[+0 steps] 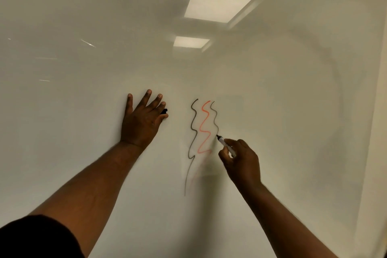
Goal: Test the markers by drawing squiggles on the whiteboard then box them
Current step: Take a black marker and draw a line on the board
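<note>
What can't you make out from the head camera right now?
All head view:
The black piece: mostly covered by the left hand's thumb and forefinger; cap or not, unclear.
The marker: barrel buried in the right hand's grip; label unreadable.
The red squiggle: lower end fades into blur.
The whiteboard: bottom edge cut off by the frame.

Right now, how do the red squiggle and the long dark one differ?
The red squiggle zigzags sharply; the left dark squiggle bends more roundly. The red squiggle fades out higher; the left dark squiggle trails lower in a long tail. Both run down the whiteboard.
</note>
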`<control>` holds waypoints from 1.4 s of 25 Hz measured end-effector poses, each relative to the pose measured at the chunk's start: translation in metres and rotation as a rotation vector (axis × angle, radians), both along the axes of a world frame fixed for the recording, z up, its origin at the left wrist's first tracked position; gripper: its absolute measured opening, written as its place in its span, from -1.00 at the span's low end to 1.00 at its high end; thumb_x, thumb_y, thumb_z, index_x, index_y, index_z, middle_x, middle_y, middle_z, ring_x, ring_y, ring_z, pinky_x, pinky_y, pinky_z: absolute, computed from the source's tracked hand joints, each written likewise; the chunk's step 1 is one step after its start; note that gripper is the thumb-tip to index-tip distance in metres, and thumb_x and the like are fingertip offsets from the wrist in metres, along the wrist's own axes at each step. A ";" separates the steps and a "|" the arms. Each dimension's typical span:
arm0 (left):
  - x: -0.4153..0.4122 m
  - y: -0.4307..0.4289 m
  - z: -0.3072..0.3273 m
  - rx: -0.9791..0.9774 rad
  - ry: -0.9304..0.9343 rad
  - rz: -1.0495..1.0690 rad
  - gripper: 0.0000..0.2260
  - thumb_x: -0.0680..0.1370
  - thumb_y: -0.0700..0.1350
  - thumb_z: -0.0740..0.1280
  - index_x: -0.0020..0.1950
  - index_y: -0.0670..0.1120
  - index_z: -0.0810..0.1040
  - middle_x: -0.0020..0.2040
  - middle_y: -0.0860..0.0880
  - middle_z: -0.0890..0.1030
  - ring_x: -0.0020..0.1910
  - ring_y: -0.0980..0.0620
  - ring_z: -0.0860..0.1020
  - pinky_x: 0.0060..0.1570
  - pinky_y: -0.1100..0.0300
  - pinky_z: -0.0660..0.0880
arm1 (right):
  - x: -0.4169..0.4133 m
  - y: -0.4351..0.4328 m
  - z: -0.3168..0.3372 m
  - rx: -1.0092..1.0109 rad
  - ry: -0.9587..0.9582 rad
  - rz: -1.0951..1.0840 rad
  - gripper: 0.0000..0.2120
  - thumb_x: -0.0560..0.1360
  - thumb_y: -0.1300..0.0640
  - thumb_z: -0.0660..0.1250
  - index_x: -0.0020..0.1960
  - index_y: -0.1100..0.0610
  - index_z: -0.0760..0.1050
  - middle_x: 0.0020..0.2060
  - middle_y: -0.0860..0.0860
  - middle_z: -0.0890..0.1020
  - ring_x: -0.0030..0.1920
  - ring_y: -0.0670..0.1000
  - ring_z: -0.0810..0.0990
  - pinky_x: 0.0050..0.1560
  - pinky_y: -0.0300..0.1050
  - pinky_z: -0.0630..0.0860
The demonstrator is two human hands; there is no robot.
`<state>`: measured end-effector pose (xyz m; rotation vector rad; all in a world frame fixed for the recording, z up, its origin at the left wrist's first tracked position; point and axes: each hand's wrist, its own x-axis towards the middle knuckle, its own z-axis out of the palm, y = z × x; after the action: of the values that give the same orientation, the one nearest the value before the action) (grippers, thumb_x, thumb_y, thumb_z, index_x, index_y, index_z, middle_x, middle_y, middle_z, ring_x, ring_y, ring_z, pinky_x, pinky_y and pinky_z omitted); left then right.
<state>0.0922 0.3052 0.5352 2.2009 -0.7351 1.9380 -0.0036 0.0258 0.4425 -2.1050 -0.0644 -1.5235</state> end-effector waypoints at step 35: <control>-0.156 0.021 -0.416 0.087 0.964 -0.245 -0.69 0.51 0.22 0.23 0.03 0.12 0.68 -0.16 0.19 0.61 -0.08 0.11 0.54 0.17 0.16 0.28 | -0.157 0.052 -0.330 0.061 0.683 0.145 -0.75 0.47 0.17 0.49 0.06 -0.13 0.61 -0.15 -0.34 0.53 -0.06 -0.10 0.55 -0.01 -0.08 0.40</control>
<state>-0.0637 0.3263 0.1191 2.5256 -0.8283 0.5807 -0.1608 0.0773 0.1130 -2.3935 0.0754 -0.6592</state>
